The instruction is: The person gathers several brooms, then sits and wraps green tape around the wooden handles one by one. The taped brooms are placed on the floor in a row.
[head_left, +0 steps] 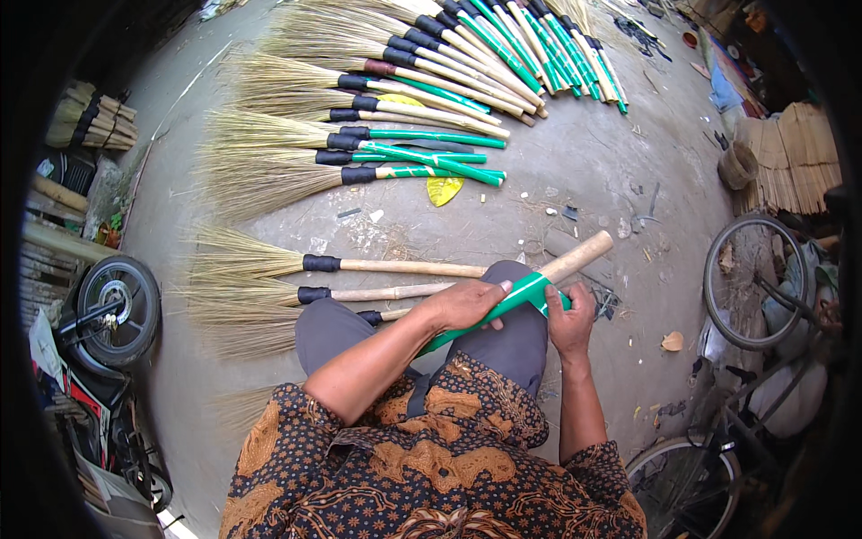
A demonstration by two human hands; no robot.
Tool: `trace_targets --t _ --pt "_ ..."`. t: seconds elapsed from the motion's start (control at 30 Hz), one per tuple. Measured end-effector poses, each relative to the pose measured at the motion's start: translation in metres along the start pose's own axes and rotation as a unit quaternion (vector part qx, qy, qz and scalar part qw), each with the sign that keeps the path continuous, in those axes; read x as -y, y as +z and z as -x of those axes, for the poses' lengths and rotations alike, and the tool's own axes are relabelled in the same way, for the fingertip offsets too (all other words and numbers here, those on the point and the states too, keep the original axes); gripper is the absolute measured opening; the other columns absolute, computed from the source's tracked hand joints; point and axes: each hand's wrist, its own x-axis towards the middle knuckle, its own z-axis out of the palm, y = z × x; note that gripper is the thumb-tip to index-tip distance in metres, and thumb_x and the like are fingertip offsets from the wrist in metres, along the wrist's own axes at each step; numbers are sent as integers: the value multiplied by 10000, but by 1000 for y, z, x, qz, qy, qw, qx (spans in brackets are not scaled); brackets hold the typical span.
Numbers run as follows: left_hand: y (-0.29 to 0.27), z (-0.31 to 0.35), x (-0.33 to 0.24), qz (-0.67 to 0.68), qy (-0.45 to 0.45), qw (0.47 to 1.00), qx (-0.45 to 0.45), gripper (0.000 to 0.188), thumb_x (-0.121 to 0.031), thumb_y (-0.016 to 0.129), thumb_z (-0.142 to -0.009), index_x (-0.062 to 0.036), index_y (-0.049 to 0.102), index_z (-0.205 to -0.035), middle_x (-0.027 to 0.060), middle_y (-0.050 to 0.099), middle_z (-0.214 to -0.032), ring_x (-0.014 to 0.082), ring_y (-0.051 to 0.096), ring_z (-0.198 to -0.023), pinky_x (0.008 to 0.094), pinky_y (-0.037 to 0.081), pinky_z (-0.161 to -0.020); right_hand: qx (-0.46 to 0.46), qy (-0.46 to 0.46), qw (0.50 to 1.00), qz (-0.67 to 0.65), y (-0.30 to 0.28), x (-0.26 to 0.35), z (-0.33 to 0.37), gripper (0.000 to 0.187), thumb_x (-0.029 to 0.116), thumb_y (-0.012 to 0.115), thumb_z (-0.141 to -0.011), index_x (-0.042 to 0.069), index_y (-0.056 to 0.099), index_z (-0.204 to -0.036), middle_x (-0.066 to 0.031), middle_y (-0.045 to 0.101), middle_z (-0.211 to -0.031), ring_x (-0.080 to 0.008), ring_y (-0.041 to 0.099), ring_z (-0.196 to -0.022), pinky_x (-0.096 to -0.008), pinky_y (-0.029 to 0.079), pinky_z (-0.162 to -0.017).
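A wooden broom handle [579, 255] slants across my lap, its bare end pointing up and right. Green plastic strip [523, 290] with pale streaks covers it further down. My left hand [467, 304] is closed round the wrapped part, thumb on top. To the right of the handle, my right hand [572, 320] pinches the loose edge of the strip near where the bare wood begins. Bristles [241, 406] show beside my left sleeve; my arm and clothes hide whether they belong to this handle. By my knees lie brooms with unwrapped handles, including an upper one [404, 268].
Several finished-looking brooms [422, 154] with green or bare handles fan out ahead. A yellow scrap [444, 189] lies beside them. A motorcycle wheel [115, 310] stands at left, a bicycle wheel [756, 281] at right. Small scraps litter the grey floor [628, 377].
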Motion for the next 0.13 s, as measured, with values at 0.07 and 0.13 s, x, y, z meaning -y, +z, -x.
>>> trace_targets --t 0.07,0.13 --pt "22 -1 1 -178 18 978 -109 608 -558 450 -1112 -16 617 -1333 234 754 -1164 401 706 -1109 515 501 -1017 -7 17 998 55 -1 0 4 359 323 799 -956 30 634 -832 -157 630 -852 -374 586 -809 -483 427 -762" --pt "40 4 4 -196 29 955 -222 805 -703 614 -974 -88 543 -1489 249 645 -1445 435 665 -1253 504 469 -1081 -9 29 998 51 1 3 1 345 310 799 -956 28 639 -838 -161 637 -864 -379 593 -830 -499 428 -797"
